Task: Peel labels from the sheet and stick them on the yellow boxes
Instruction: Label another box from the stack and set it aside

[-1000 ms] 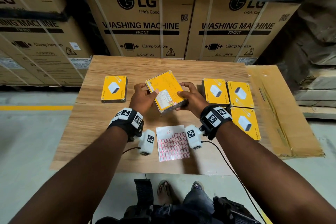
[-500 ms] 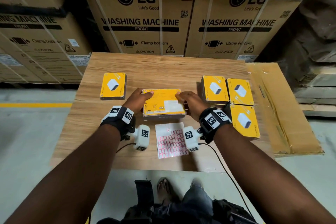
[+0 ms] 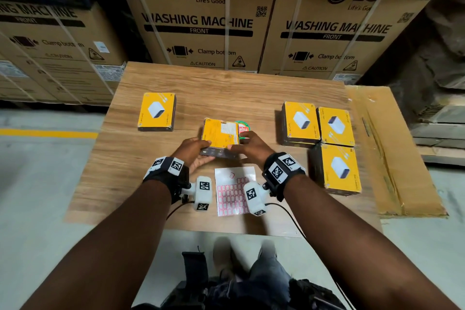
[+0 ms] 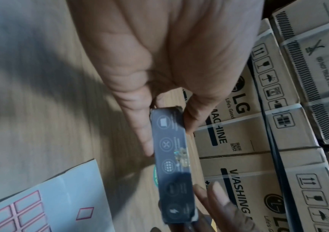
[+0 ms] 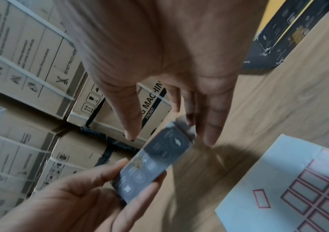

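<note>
Both hands hold one yellow box [image 3: 219,136] low over the wooden table [image 3: 226,90], its printed back face up and its dark side [image 4: 170,157] toward me. My left hand [image 3: 198,149] pinches the near left corner, thumb on top, fingers underneath [image 4: 139,125]. At the near right corner is my right hand [image 3: 241,144], thumb above and fingers below [image 5: 209,122]. The label sheet [image 3: 235,192], white with rows of red-framed labels, lies flat just in front of the box, between my wrists.
One yellow box [image 3: 156,111] lies at the left, three more [image 3: 300,121] [image 3: 336,126] [image 3: 341,170] at the right. A round green and red sticker [image 3: 244,129] peeks out behind the held box. Flattened cardboard [image 3: 402,158] borders the table's right side; LG cartons [image 3: 201,20] stand behind.
The box was tilted up in both hands, then came down flat and lengthwise across. It is now turned so its long side points away from me.
</note>
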